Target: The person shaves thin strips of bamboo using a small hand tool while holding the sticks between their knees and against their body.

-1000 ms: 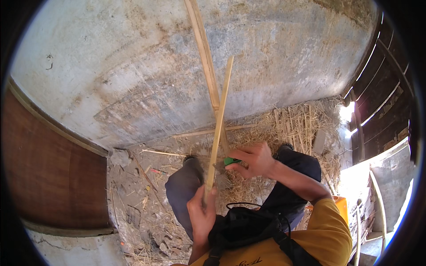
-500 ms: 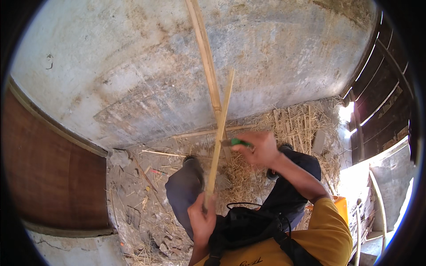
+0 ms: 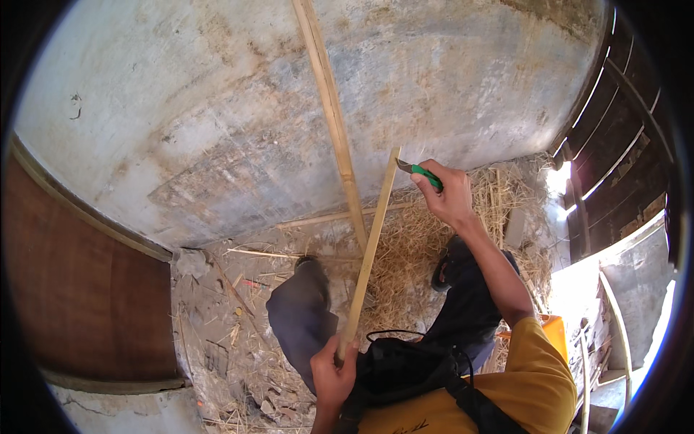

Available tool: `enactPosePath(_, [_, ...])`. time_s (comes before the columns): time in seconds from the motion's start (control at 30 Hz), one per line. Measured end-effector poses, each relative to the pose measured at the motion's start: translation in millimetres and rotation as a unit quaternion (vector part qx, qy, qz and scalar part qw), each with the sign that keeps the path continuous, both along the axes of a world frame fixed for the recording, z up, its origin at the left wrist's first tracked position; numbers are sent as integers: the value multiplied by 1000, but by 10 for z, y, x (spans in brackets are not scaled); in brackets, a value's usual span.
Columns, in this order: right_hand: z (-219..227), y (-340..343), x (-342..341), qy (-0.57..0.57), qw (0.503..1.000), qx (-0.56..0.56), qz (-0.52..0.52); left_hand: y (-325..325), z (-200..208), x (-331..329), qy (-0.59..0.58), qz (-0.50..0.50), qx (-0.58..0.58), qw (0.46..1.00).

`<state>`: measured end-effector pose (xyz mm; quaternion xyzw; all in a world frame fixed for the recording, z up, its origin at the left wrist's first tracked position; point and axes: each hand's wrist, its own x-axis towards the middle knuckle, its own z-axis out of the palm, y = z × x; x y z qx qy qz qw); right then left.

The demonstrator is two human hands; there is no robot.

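My left hand is closed around the lower end of a long, flat bamboo strip, which slants up and away to the right. Near the strip's far tip, my right hand grips a knife by its green handle. Its short, dark blade meets the strip's right edge just below the tip. The lower end of the strip is hidden inside my left fist.
A bamboo pole leans on the stained wall beyond the strip. Straw shavings cover the floor between my feet. A brown panel is at left, and an orange container sits by my right elbow.
My right hand and the knife have moved up and right along the strip, from its middle to near its far tip. The strip has tilted further right, its tip now lower.
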<state>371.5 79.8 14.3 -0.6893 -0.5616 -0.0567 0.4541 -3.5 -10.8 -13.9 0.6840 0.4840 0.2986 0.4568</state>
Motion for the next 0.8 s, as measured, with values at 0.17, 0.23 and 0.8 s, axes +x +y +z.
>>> enactPosePath(0.17, [-91,-15,-46,56,998,-10,13,61,43,32,15,-1,15,1000])
enactPosePath(0.23, [-102,-13,-42,52,998,1,18,103,-5,-3,24,2,7,1000])
enactPosePath(0.8, [-12,-33,487,71,989,29,-129,126,-16,-31,50,9,-4,999])
